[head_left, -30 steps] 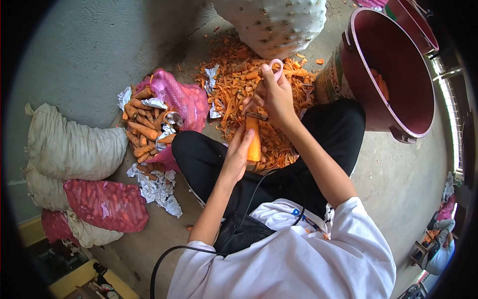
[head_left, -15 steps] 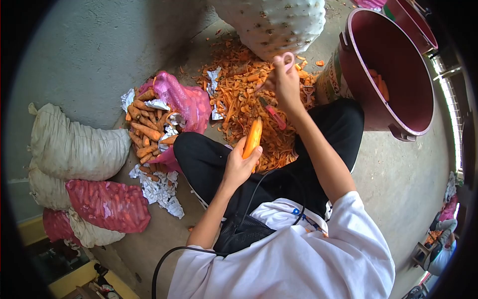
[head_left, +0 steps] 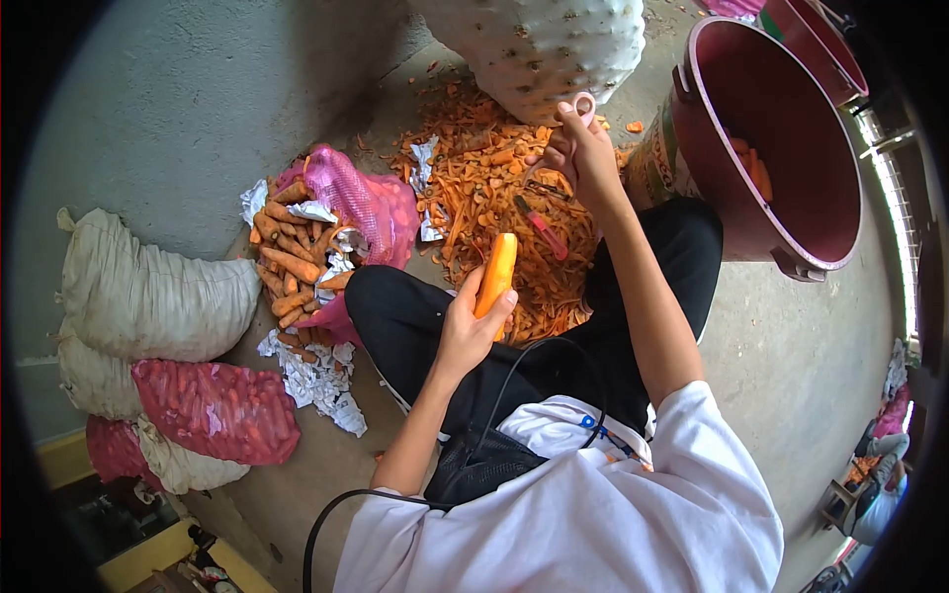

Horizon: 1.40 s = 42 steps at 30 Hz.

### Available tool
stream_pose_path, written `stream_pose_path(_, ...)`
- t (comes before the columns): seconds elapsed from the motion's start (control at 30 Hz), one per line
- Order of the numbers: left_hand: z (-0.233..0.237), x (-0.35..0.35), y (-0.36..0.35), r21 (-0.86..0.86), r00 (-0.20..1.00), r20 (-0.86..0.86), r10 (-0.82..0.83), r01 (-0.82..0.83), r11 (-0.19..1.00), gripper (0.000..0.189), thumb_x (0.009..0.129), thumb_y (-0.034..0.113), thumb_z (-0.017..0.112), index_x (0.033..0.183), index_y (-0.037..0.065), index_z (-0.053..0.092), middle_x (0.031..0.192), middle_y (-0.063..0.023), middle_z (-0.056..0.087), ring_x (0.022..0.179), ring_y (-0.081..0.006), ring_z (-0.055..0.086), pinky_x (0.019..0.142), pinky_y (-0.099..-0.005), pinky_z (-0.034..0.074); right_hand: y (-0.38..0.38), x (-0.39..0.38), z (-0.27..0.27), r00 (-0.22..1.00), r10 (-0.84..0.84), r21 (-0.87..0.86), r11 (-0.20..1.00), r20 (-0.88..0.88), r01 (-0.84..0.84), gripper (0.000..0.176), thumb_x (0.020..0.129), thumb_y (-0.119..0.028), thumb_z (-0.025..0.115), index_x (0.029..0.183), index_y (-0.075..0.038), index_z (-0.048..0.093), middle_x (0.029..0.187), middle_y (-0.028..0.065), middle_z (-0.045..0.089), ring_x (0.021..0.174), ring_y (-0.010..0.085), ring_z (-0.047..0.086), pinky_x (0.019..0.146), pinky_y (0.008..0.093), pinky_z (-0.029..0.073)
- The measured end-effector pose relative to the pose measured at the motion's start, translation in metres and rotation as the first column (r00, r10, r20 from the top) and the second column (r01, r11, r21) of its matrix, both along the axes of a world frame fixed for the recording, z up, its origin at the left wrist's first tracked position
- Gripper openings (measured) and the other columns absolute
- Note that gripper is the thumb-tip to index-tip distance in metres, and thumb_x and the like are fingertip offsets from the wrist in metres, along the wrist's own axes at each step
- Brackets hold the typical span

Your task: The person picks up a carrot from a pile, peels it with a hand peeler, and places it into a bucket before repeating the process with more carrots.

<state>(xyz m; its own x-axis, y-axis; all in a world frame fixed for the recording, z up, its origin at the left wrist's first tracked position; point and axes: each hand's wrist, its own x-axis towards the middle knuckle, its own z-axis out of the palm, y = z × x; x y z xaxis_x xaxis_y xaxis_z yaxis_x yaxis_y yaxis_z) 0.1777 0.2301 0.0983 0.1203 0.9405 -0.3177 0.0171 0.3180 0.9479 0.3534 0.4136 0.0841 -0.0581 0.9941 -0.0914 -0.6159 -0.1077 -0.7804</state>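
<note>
My left hand [head_left: 474, 321] is wrapped round a bright orange peeled carrot [head_left: 497, 272], its blunt end pointing up and away from me. Above and to the right, my right hand [head_left: 590, 158] grips a pale pink tool with a ring end [head_left: 584, 107]; it looks like a peeler, mostly hidden by the fingers. The tool and the carrot are apart. Beneath both hands spreads a heap of orange peelings [head_left: 474, 188] between my legs. A knife with a pink-red handle [head_left: 547, 235] lies on that heap.
Unpeeled carrots [head_left: 292, 265] spill from a pink mesh sack [head_left: 371, 203] at the left, beside crumpled paper [head_left: 321, 385]. Full sacks [head_left: 158, 287] stand farther left. A large dark red tub [head_left: 692, 59] holding several carrots stands right. A bulging white sack [head_left: 544, 49] is ahead.
My right hand has moved slightly up and to the right, with the ring end more visible. The carrot has turned in my left hand; its upper end now looks blunt instead of tapered.
</note>
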Motion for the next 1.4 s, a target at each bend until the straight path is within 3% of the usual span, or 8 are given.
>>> stream_pose_path(0.07,-0.007,0.001,0.002,0.006,1.000,0.021,0.006,-0.006,1.000,0.042,0.089,0.020,0.061,0.122,0.000,0.045,0.085,-0.0013,0.056,0.069,-0.0058,0.054,0.057,-0.0202,0.046,-0.006,-0.003,0.009,0.995,0.011,0.007,1.000,-0.104,-0.010,0.020,0.094,-0.026,0.049,0.083,-0.010,0.042,0.054,-0.0046,0.034,0.042,0.0067,0.039,0.056,0.0311,0.056)
stream_pose_path(0.13,-0.008,0.007,0.004,-0.013,0.991,0.089,0.099,-0.098,0.995,0.038,0.090,0.023,0.059,0.118,0.001,0.046,0.088,-0.0026,0.057,0.073,-0.0087,0.055,0.059,-0.0237,0.047,-0.010,-0.004,-0.021,0.511,-0.228,0.288,0.957,0.829,-0.040,0.018,0.094,-0.025,0.050,0.092,-0.008,0.043,0.059,-0.0029,0.041,0.046,0.0065,0.043,0.053,0.0297,0.053)
stream_pose_path(0.2,-0.010,0.007,0.011,-0.111,0.956,0.229,0.184,-0.162,0.981,0.035,0.091,0.027,0.056,0.115,0.002,0.048,0.089,-0.0039,0.057,0.076,-0.0115,0.056,0.062,-0.0265,0.047,-0.028,-0.016,-0.012,0.952,-0.083,0.065,0.996,0.293,0.067,0.018,0.095,-0.026,0.048,0.097,-0.009,0.041,0.058,-0.0035,0.039,0.045,0.0067,0.041,0.052,0.0295,0.053)
stream_pose_path(0.33,-0.042,-0.007,0.011,-0.386,0.807,0.479,0.345,-0.159,0.909,0.034,0.096,0.036,0.043,0.112,0.007,0.051,0.086,-0.0040,0.056,0.077,-0.0153,0.057,0.067,-0.0309,0.048,-0.071,-0.029,0.023,0.993,-0.037,-0.117,0.993,-0.113,0.023,0.020,0.097,-0.027,0.044,0.086,-0.013,0.036,0.055,-0.0054,0.029,0.040,0.0062,0.030,0.053,0.0319,0.054)
stream_pose_path(0.53,-0.030,0.003,0.019,-0.457,0.647,0.615,0.451,-0.175,0.872,0.035,0.096,0.042,0.038,0.108,0.012,0.054,0.090,-0.0016,0.059,0.080,-0.0150,0.058,0.070,-0.0318,0.046,-0.121,-0.055,0.048,0.967,-0.083,-0.172,0.984,-0.239,0.042,0.021,0.097,-0.026,0.046,0.083,-0.013,0.036,0.055,-0.0038,0.031,0.042,0.0044,0.028,0.037,0.0202,0.028)
stream_pose_path(0.97,-0.035,-0.002,0.021,-0.077,0.493,0.867,0.067,0.001,0.997,0.038,0.096,0.044,0.037,0.113,0.012,0.050,0.103,-0.0030,0.058,0.100,-0.0163,0.056,0.089,-0.0345,0.043,-0.128,-0.064,0.034,0.962,-0.111,-0.081,0.992,-0.249,0.094,0.024,0.097,-0.028,0.045,0.081,-0.013,0.033,0.055,-0.0036,0.031,0.042,0.0052,0.027,0.037,0.0209,0.026)
stream_pose_path(1.07,-0.007,0.015,0.016,-0.434,0.690,0.548,0.473,-0.249,0.866,0.042,0.091,0.051,0.045,0.095,0.011,0.054,0.092,-0.0023,0.059,0.086,-0.0128,0.055,0.078,-0.0285,0.043,-0.129,-0.062,0.040,0.982,0.023,-0.095,0.995,-0.189,-0.041,0.020,0.097,-0.026,0.046,0.089,-0.013,0.032,0.058,-0.0034,0.032,0.044,0.0046,0.027,0.037,0.0206,0.023)
stream_pose_path(1.4,-0.022,0.018,0.010,-0.315,0.617,0.671,0.411,-0.265,0.911,0.024,0.097,0.029,0.041,0.116,0.018,0.050,0.113,-0.0015,0.057,0.105,-0.0160,0.054,0.089,-0.0353,0.043,-0.118,-0.069,0.027,0.961,-0.177,-0.135,0.979,-0.213,0.150,0.022,0.096,-0.026,0.048,0.086,-0.013,0.032,0.056,-0.0040,0.030,0.042,0.0050,0.025,0.039,0.0210,0.028)
